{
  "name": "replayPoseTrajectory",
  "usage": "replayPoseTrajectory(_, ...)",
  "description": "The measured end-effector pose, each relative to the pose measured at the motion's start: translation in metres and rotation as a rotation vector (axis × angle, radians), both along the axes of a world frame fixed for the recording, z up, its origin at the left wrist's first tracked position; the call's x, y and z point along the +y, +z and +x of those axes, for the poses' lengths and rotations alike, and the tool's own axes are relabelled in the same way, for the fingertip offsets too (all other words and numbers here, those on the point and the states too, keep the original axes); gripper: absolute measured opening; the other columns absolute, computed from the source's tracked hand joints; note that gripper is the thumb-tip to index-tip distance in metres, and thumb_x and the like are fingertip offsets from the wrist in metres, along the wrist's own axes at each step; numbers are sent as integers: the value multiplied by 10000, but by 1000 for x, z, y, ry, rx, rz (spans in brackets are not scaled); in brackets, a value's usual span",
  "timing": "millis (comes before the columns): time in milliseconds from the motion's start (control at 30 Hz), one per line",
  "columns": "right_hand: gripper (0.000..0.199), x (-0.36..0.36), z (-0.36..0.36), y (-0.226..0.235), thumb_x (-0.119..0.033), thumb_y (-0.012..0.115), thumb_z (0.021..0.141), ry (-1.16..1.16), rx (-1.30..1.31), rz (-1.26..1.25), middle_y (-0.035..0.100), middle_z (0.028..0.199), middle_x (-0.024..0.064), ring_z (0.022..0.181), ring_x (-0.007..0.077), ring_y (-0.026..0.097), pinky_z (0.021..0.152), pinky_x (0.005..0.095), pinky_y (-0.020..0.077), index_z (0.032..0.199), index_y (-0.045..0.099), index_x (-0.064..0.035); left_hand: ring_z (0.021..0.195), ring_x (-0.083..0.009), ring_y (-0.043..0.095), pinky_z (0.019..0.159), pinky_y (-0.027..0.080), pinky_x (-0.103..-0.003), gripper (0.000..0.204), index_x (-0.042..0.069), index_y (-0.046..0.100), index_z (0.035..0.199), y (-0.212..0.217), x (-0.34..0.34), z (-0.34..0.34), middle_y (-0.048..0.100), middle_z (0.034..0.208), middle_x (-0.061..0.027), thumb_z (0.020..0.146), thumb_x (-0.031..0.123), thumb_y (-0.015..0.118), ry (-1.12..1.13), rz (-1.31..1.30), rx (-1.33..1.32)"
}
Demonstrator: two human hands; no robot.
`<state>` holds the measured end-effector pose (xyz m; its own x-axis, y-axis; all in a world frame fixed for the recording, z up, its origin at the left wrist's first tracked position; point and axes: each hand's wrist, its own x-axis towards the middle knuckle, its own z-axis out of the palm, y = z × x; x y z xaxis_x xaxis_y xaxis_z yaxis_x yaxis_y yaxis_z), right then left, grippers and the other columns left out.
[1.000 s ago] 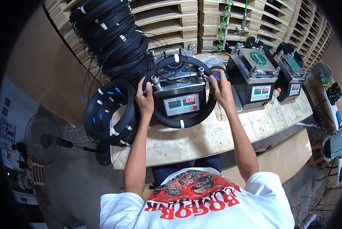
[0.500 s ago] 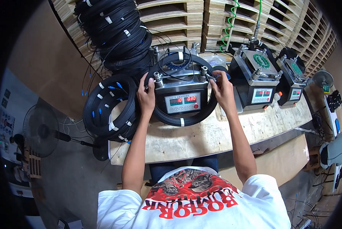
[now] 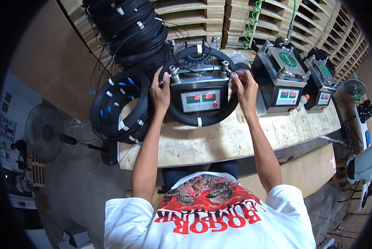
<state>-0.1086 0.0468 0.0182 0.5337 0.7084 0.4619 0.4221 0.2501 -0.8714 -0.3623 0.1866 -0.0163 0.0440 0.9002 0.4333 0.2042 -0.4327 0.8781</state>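
Black cable coil (image 3: pixel 202 120) lies in a ring around one metal machine (image 3: pixel 199 89) on the worn wooden bench (image 3: pixel 236 139). Left hand (image 3: pixel 161 92) and right hand (image 3: pixel 245 88) are both closed on this coil's sides. Two similar machines (image 3: pixel 283 83) stand to the right, and another taped coil (image 3: pixel 117 108) at the left.

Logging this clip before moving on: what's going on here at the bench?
A person stands at a worn wooden workbench, both hands on a black box machine with a red digital display. A coil of black cable is looped around that machine. The left hand grips its left side by a metal knob, and the right hand holds its right side. More black cable coils lie to the left, and two similar machines sit to the right.
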Motion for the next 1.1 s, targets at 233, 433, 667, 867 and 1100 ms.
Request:
replayPoseTrajectory(233, 511, -17, -49, -60, -67, 780, 799, -45, -637, -38, 546, 1079, 153, 1007, 308, 561, 875, 425, 464, 1247, 534, -62, 1098, -369, 661, 947, 490, -393, 528, 24, 616, 1301, -1, 2, 1, 678, 1166, -255, 1000, 454, 554, 13, 39, 0)
replayPoseTrajectory(433, 529, -19, -55, -67, -201, 791, 800, -117, -869, -263, 498, 1081, 118, 1039, 304, 499, 886, 408, 406, 1270, 560, -126, 1100, -363, 657, 950, 488, -386, 580, 19, 607, 1322, -3, 2, 1, 674, 1184, -254, 991, 492, 550, 15, 24, 10)
replayPoseTrajectory(667, 485, -19, -56, -73, -192, 719, 851, -136, -928, -270, 491, 1044, 116, 979, 280, 496, 839, 398, 377, 1300, 542, -143, 1051, -311, 671, 902, 506, -369, 637, 27, 595, 1348, -4, -2, -1, 689, 1134, -238, 978, 543, 552, -27, -19, -34)
replayPoseTrajectory(867, 450, -23, -49, -67, -160, 787, 784, -61, -816, -94, 507, 1034, 113, 963, 265, 522, 810, 387, 409, 1192, 602, -112, 1051, -296, 678, 893, 517, -369, 655, -2, 583, 1324, 5, -7, 3, 695, 1129, -221, 943, 528, 639, -64, 64, 7)
replayPoseTrajectory(1100, 221, 2, -6, -39, -170, 570, 991, -384, -218, 225, 551, 947, 145, 852, 243, 550, 803, 372, 458, 1117, 605, 8, 1070, -273, 675, 904, 524, -349, 651, 12, 539, 1375, 7, -7, -4, 681, 1180, -204, 939, 477, 672, -68, 242, 35)
